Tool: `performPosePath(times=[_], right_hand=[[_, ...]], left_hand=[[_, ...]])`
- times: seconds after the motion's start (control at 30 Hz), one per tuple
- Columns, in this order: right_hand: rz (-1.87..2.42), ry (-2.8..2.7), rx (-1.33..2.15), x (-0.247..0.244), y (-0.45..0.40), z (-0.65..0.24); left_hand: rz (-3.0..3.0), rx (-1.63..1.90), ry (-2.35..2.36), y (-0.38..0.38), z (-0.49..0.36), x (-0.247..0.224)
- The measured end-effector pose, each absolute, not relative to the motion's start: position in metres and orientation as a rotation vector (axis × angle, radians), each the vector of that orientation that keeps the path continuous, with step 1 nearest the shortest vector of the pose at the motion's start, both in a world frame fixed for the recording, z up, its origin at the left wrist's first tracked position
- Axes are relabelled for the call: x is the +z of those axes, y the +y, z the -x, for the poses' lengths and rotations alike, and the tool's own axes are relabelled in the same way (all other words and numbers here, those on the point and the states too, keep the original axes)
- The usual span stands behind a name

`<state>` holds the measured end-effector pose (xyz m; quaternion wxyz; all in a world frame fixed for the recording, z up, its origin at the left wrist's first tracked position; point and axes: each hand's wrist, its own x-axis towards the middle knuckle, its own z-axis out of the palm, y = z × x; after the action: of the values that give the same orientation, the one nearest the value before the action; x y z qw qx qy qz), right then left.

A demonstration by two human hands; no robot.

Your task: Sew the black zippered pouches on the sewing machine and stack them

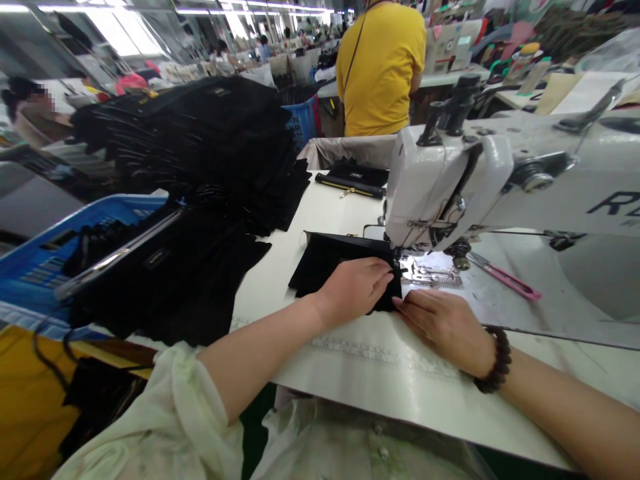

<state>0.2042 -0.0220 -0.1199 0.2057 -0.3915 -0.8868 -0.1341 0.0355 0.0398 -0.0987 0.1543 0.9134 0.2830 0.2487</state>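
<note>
A black fabric piece (320, 263) lies flat on the pale table, its right edge at the needle area of a white sewing machine (425, 180). My left hand (355, 287) rests on top of it, fingers together and pressed down near the needle. At the fabric's lower right corner, my right hand (445, 323) has its thumb and fingers closed on the edge. A bracelet of dark beads (495, 360) circles my right wrist. The metal presser foot and plate show just above my right fingers.
Pink-handled snips (510, 280) lie right of the needle. Behind the fabric is a black zippered pouch (350, 187). Large black fabric stacks (200, 133) and a blue basket (105, 213) stand at the left. A person in a yellow shirt (383, 67) is beyond the table.
</note>
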Motion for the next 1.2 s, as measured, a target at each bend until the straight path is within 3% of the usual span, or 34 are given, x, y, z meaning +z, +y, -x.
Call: performPosePath(times=[0.43,0.7,1.03,1.2], right_hand=[[1.068,-2.650,-0.245,-0.119,-0.032,-0.218],[1.080,-2.655,-0.172,-0.121,-0.032,-0.218],[1.289,-2.636,-0.119,-0.120,-0.029,-0.211],[1.283,-2.644,-0.244,-0.122,-0.027,-0.213]], left_hand=[[-2.931,0.598,0.462,0.031,-0.029,-0.133],[-2.820,0.775,0.479,0.029,-0.033,-0.133],[-2.926,0.598,0.321,0.051,-0.031,-0.132],[-2.788,0.710,0.365,0.055,-0.033,-0.131]])
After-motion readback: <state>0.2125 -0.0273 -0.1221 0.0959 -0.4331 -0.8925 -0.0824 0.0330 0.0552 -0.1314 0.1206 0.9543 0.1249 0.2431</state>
